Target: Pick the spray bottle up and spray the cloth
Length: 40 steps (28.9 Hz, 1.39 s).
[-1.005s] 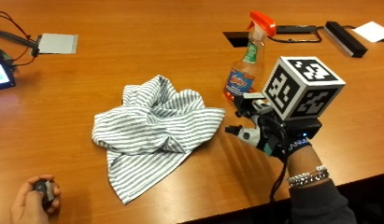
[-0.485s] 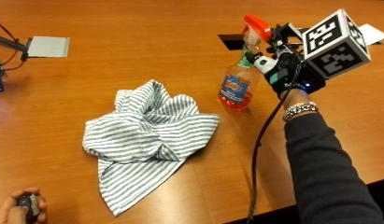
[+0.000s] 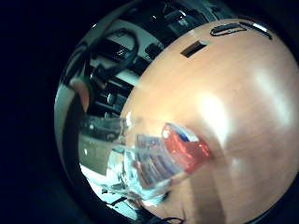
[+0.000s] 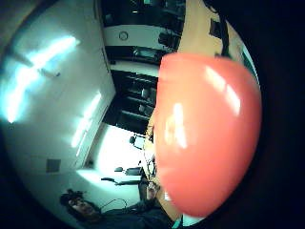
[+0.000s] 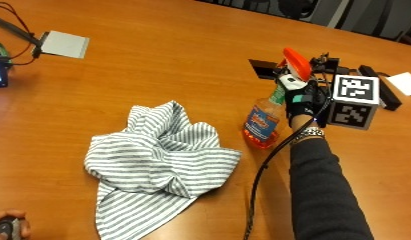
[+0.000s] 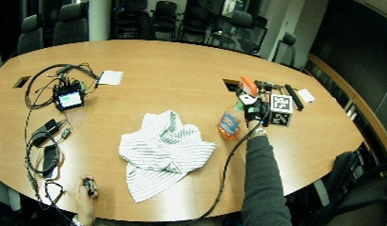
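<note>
Orange-topped spray bottle [image 5: 265,122] neck within gloved fingers [image 5: 299,95].

Your black-gloved right hand [image 5: 300,97] hides the neck of the clear orange-liquid spray bottle [image 5: 263,125]; its label print blurs beyond reading.

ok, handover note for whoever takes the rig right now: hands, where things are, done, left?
Hands: gloved right hand grips the spray bottle at its neck, just under the orange trigger head; the bottle looks tilted, its base at or just above the table.
Things: striped cloth lies crumpled on the table beside the bottle, apart from it.
Done: bottle grasped.
Left: lift it, aim the nozzle at the cloth, spray.
</note>
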{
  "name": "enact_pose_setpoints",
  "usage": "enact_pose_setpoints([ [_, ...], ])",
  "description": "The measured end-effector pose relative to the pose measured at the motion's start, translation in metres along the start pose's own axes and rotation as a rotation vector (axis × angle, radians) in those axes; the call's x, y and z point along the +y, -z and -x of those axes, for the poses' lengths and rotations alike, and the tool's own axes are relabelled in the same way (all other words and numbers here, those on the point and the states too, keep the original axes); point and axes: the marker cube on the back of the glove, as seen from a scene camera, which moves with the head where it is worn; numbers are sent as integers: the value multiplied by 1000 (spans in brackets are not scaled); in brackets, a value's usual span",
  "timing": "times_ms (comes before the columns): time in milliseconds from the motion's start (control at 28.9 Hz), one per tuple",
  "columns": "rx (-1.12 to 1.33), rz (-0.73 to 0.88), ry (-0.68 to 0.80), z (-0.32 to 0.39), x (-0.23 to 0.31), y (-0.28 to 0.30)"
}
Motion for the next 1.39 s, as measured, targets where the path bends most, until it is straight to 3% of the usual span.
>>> enact_pose_setpoints([
  [346,-35,-126,-39,-16,2,84],
  [658,-10,-87,-63,-31,15,98],
  [901,135,308,-7,-9,-1,48],
  [1074,452,629,95,43,13,17],
  [1386,1040,873,179,86,31,-22],
])
